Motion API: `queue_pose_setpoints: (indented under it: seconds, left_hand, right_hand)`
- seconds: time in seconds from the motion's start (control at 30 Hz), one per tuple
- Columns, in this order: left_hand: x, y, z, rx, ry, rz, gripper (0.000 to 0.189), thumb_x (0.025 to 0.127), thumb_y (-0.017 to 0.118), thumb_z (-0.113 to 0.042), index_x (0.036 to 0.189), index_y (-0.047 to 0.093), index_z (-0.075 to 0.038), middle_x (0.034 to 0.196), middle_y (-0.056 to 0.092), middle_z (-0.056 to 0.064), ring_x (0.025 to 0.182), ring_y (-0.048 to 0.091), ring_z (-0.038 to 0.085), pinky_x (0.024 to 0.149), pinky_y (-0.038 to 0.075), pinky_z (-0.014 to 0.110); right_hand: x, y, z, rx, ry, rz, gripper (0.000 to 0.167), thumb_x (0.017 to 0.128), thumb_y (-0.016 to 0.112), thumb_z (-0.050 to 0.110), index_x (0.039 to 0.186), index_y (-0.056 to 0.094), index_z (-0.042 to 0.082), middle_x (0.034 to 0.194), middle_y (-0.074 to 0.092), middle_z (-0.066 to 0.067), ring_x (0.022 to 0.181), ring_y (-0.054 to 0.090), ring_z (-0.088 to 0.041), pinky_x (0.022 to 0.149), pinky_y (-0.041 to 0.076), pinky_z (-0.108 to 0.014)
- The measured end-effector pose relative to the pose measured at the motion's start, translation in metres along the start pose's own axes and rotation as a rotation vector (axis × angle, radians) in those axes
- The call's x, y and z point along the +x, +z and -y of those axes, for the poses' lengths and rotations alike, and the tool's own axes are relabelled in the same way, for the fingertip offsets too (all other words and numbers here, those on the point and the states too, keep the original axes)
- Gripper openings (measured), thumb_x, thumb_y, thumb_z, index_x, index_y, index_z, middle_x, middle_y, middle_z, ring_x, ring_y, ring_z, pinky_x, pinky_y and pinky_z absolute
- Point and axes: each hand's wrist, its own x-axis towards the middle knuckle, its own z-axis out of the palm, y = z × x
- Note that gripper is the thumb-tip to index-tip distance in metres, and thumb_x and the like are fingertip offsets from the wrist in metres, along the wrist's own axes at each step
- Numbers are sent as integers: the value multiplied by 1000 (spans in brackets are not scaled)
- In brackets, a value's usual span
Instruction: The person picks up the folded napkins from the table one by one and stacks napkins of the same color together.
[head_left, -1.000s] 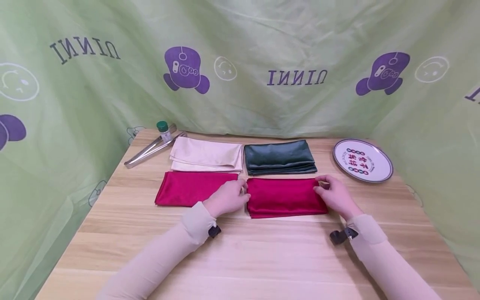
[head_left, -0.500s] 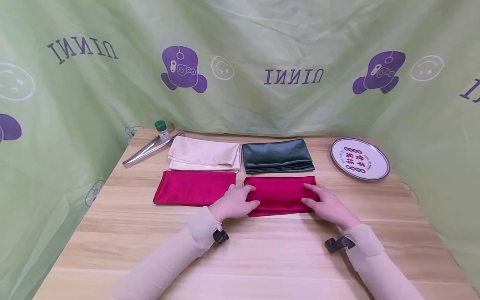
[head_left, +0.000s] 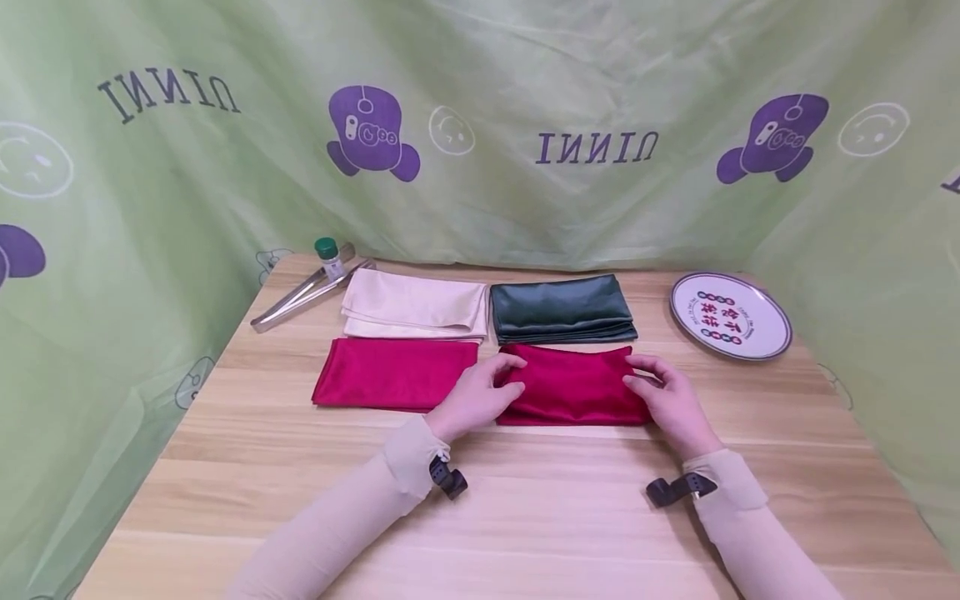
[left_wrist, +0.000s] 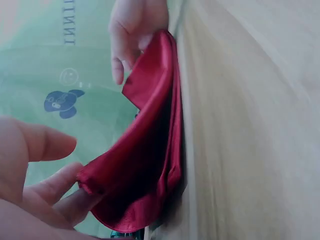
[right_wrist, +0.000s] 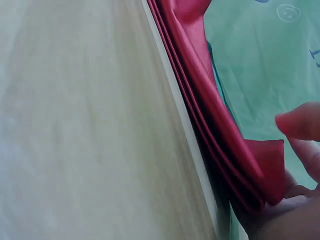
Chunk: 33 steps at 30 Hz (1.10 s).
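Two folded red satin cloths lie side by side in the head view. My left hand (head_left: 480, 396) is at the left end of the right-hand red cloth (head_left: 570, 387). In the left wrist view, its fingers (left_wrist: 57, 185) hold the raised upper layers of that cloth, with the thumb apart. At the opposite end, my right hand (head_left: 671, 400) has its fingers beneath the cloth's edge, its thumb (right_wrist: 300, 122) standing off in the right wrist view. Both ends of the cloth are lifted and its middle sags. The other red cloth (head_left: 397, 371) lies flat by my left hand.
Behind the red cloths lie a folded pale pink cloth (head_left: 416, 300) and a dark green one (head_left: 562, 308). Metal tongs (head_left: 292, 302) and a green-capped bottle (head_left: 330, 258) are at the back left. A printed plate (head_left: 765, 333) sits at the right.
The right-hand cloth lay flat; now its ends rise and its middle dips. My right hand has gone from over the cloth to its right edge.
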Motion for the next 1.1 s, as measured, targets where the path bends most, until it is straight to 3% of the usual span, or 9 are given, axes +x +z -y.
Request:
queue_pose_setpoints:
  seconds: [0.17,0.4,0.63,0.77,0.97,1.1]
  left_hand:
    - [0,1,1,-9,27,-16,37,93,64,-20,130,62,-15,129,62,2,122,54,21,100,43,40]
    - [6,3,10,-118,70,-59,37,93,64,-13,130,61,-12,127,63,10,114,59,24,95,48,38]
    - [7,3,10,-81,136,-45,38,92,66,-16,129,62,-14,126,63,0,111,58,18,92,48,35]
    - [7,5,9,-81,164,-34,36,92,66,-15,128,63,-13,124,64,0,103,58,17,87,48,35]
    - [10,6,17,-114,98,-64,31,92,65,-13,123,63,-10,112,64,6,88,56,17,77,48,31]
    - [12,6,20,-114,44,-68,23,92,65,-12,114,66,-11,86,61,4,73,53,16,68,45,30]
  right_hand:
    - [0,-1,-1,26,47,-14,43,96,62,12,135,52,-2,137,46,-15,104,54,-6,83,44,-13]
    - [2,-2,-5,57,74,-39,41,95,61,6,133,52,-6,130,48,-11,106,49,-11,83,42,-15]
    - [2,-3,-6,59,88,-49,40,95,61,6,133,52,-6,130,48,-13,111,44,-16,85,39,-16]
    - [1,-4,-5,52,97,-46,40,96,60,7,134,52,-5,135,46,-15,116,41,-19,87,37,-16]
    - [2,-4,-7,58,87,-49,39,96,60,7,132,53,-5,135,47,-14,118,40,-19,88,36,-16]
    - [2,-4,-8,55,81,-52,38,95,61,7,131,53,-6,132,48,-14,116,41,-18,87,36,-17]
